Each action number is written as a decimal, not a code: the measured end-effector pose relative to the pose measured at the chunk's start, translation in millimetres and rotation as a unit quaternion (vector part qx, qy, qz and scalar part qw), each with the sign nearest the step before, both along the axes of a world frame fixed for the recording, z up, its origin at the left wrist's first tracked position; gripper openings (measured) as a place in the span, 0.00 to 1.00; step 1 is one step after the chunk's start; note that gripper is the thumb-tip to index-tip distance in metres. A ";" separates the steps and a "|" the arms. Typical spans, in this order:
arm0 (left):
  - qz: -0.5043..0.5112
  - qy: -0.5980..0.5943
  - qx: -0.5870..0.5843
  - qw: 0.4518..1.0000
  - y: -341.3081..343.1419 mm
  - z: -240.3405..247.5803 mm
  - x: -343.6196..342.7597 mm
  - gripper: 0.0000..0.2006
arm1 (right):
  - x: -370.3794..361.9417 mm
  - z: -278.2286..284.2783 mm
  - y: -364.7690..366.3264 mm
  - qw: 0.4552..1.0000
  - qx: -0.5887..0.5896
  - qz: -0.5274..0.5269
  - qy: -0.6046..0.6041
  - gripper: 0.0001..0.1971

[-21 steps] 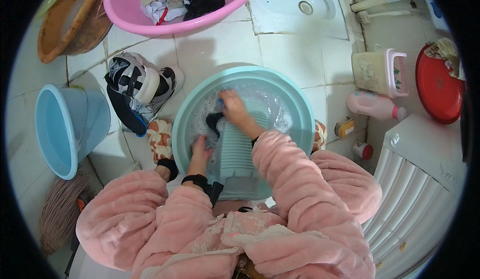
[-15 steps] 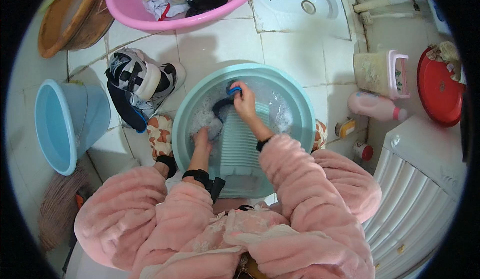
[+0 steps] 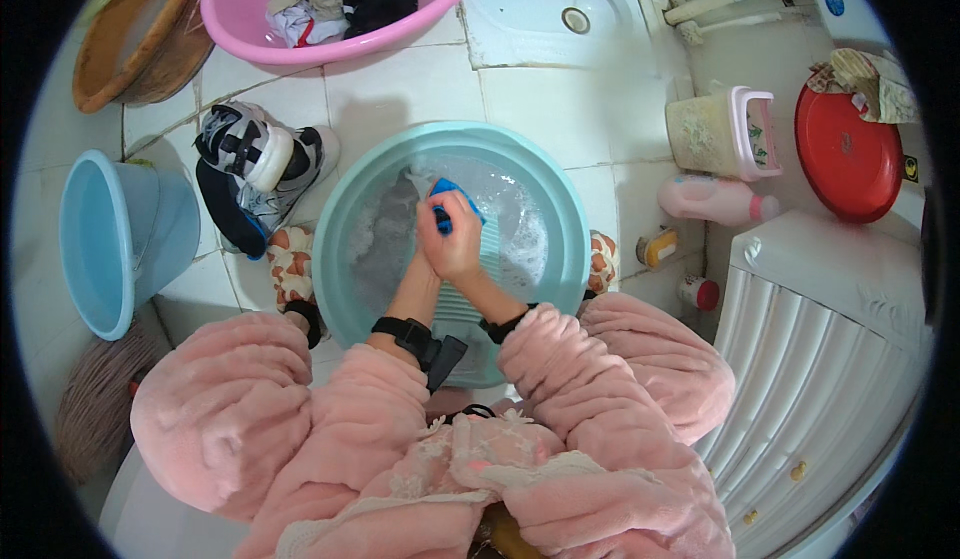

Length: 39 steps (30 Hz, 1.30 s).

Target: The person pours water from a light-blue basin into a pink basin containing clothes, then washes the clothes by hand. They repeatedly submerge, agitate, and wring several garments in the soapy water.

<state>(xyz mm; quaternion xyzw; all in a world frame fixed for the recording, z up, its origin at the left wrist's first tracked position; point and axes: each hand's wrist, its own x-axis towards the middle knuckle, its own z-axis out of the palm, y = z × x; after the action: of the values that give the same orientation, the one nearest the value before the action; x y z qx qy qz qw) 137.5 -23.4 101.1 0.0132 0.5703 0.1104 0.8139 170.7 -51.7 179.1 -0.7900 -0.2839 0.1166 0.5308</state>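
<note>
My hands are together over soapy grey water in a round teal basin (image 3: 330, 259). Between them is a wet insole (image 3: 445, 191), bright blue with dark parts, bent in the grip. My right hand (image 3: 460, 244) is closed round it, fingers curled over the blue side. My left hand (image 3: 428, 249) presses against the right one from the left; its fingers are mostly hidden behind the right hand and the insole. Below my hands lies a ribbed teal washboard (image 3: 488, 259), partly covered by my wrists.
Left of the basin, grey, black and white shoes (image 3: 265, 164) rest on white tiles near a light blue bucket (image 3: 95, 249). A pink tub (image 3: 330, 52) with clothes stands beyond, beside a squat toilet (image 3: 550, 19). On the right are a pink bottle (image 3: 710, 199) and a white ribbed cabinet (image 3: 800, 359).
My left hand has come up out of the suds to join the right. The insole, hanging in a dark curve before, is now bunched between both hands. The view has shifted slightly.
</note>
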 end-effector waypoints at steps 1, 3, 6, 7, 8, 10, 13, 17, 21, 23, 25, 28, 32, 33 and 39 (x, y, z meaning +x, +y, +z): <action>-0.025 0.023 0.008 0.999 -4.5 1.1 2.3 0.16 | 7.5 -6.2 -2.8 0.999 -0.021 -0.007 0.043 0.08; -0.059 0.071 -0.009 0.996 -9.8 3.0 8.4 0.15 | 15.3 -20.0 -8.4 0.995 -0.020 -0.046 0.089 0.17; -0.204 0.087 0.080 0.972 -18.0 -0.9 18.0 0.15 | 42.6 -51.8 -15.0 0.991 -0.101 -0.056 -0.071 0.21; -0.227 0.090 0.106 0.964 -21.7 -3.6 21.3 0.15 | 52.5 -62.4 -20.3 0.989 -0.109 -0.102 -0.005 0.21; -0.251 0.090 0.133 0.955 -24.2 -7.3 25.7 0.15 | 66.2 -72.2 -28.3 0.980 -0.116 -0.148 0.060 0.21; -0.266 0.069 0.208 0.939 -23.7 -17.7 33.6 0.15 | 90.8 -89.9 -51.7 0.944 -0.148 -0.246 0.161 0.22; -0.225 0.026 0.318 0.921 -9.8 -35.0 41.5 0.18 | 88.0 -119.2 -82.2 0.948 -0.091 -0.243 0.185 0.20; -0.340 0.118 0.414 0.836 9.9 -44.8 42.6 0.15 | 62.6 -159.8 -121.7 0.947 -0.239 -0.166 0.134 0.28; -0.532 0.158 0.402 0.728 9.9 -38.2 44.5 0.15 | 69.5 -181.9 -147.5 0.875 -0.349 -0.270 0.200 0.23; -0.549 0.175 0.428 0.696 5.6 -35.7 47.0 0.15 | 72.3 -175.2 -146.5 0.886 -0.370 -0.229 0.159 0.22; -0.463 0.235 0.501 0.693 2.7 -35.7 48.4 0.14 | 66.2 -155.8 -128.4 0.905 -0.320 -0.262 0.100 0.17; -0.417 0.224 0.511 0.717 5.4 -38.5 47.2 0.16 | 65.1 -101.4 -97.3 0.979 -0.092 -0.169 0.068 0.13; -0.180 0.055 0.360 0.914 10.0 -33.4 42.9 0.17 | 43.7 -23.4 -63.5 0.965 0.049 0.004 0.257 0.17; -0.144 0.016 0.204 0.968 9.9 -29.1 41.7 0.17 | 39.5 -11.3 -57.0 0.982 0.002 0.009 0.187 0.17; -0.066 -0.054 0.003 0.996 -13.0 11.9 50.6 0.11 | 29.6 16.7 -41.4 0.998 -0.031 0.005 -0.054 0.18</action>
<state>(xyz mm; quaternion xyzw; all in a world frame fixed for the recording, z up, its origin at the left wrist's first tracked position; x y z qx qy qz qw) 188.1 -36.3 113.0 0.0476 0.5229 0.0588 0.8490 200.3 -93.1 195.8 -0.8100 -0.3121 0.0850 0.4892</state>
